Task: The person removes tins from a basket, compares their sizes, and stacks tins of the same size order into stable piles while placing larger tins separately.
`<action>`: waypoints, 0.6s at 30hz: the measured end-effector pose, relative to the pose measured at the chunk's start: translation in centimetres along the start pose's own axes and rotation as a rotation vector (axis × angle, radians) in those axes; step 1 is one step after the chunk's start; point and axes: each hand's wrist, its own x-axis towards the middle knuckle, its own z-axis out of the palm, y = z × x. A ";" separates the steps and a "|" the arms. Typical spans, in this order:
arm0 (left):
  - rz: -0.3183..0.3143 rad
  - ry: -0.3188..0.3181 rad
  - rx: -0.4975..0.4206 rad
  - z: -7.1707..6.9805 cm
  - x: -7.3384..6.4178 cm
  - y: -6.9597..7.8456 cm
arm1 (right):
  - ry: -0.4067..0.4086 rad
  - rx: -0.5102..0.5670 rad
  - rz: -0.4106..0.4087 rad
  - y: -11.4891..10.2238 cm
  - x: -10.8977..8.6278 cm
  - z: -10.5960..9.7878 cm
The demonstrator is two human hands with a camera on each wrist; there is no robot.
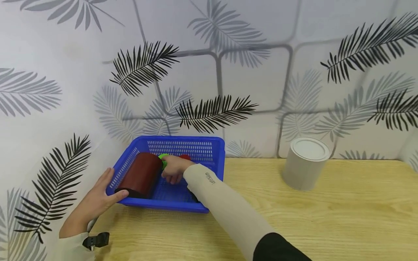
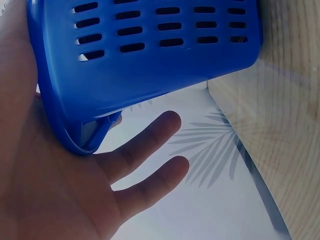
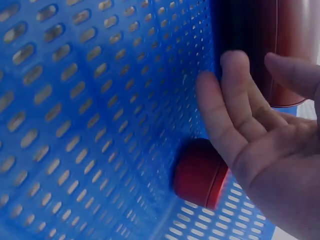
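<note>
L hand (image 1: 96, 201), spread, on 1 blue basket (image 1: 163, 205); R hand (image 1: 175, 167), thumb/fingers apart, nr 1 maroon cyl. (image 1: 140, 174), long axis near-L to far-R.

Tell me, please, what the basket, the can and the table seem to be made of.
Basket: plastic, smooth, faintly shiny, judging by its moulded rim and rows of slots. Can: perhaps matt painted metal, given its rimmed lid, though plastic is possible. Table: smooth wood or wood-look laminate, from its grain.

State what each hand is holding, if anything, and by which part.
No clear grip: the left hand, fingers outstretched, rests against the near left corner of the rectangular blue plastic basket; the right hand, inside it, holds nothing visible.
</note>
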 end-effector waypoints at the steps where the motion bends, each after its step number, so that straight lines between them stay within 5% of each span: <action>1: 0.000 0.002 -0.001 0.0 0.0 0.0 | -0.024 0.031 0.002 -0.1 0.1 0.0; 7: -0.002 0.008 0.015 -0.1 -0.1 0.0 | -0.137 0.161 0.037 -0.3 0.0 0.2; 18: -0.013 0.002 0.011 -0.1 -0.1 0.2 | -0.109 0.450 -0.057 -0.3 0.2 0.2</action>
